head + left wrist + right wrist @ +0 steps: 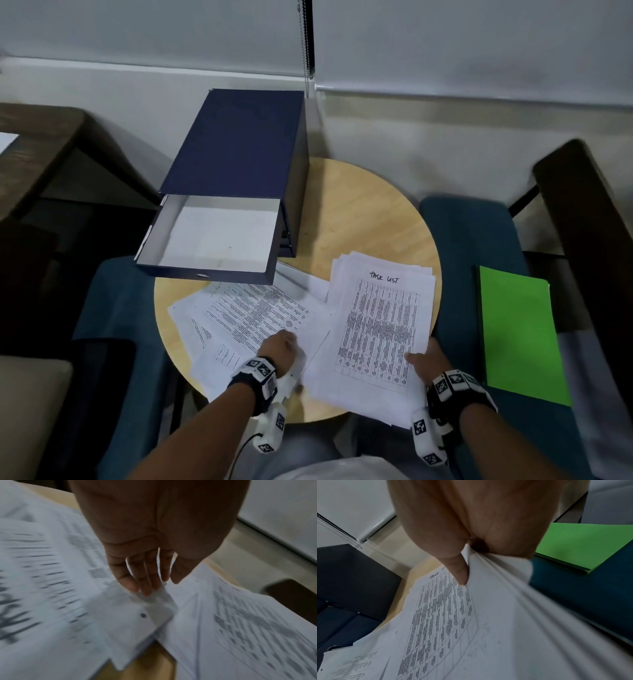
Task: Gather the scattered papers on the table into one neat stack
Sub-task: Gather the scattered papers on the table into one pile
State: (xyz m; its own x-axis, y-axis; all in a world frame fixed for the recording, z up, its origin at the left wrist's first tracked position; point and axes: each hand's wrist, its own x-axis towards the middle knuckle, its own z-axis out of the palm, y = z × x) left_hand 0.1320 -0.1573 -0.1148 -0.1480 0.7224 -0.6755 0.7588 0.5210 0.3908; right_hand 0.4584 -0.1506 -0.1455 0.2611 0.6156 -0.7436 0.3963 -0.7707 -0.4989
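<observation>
Loose printed sheets [246, 315] lie fanned over the left front of the round wooden table [359, 212]. My left hand [279, 346] is on top of them, its fingertips [145, 588] pressing down on a sheet [51, 588] that wrinkles under them; the picture there is blurred. On the right, a paper stack [380, 318] headed "TASK LIST" overhangs the table's front edge. My right hand [423, 359] grips its near right corner, thumb [461, 574] on top of the stack [488, 628] and fingers hidden beneath.
A dark blue box [239, 144] stands at the table's back left with its drawer [219, 236] pulled open over the loose sheets. A green folder [517, 329] lies on the teal seat [469, 240] to the right. Dark furniture flanks both sides.
</observation>
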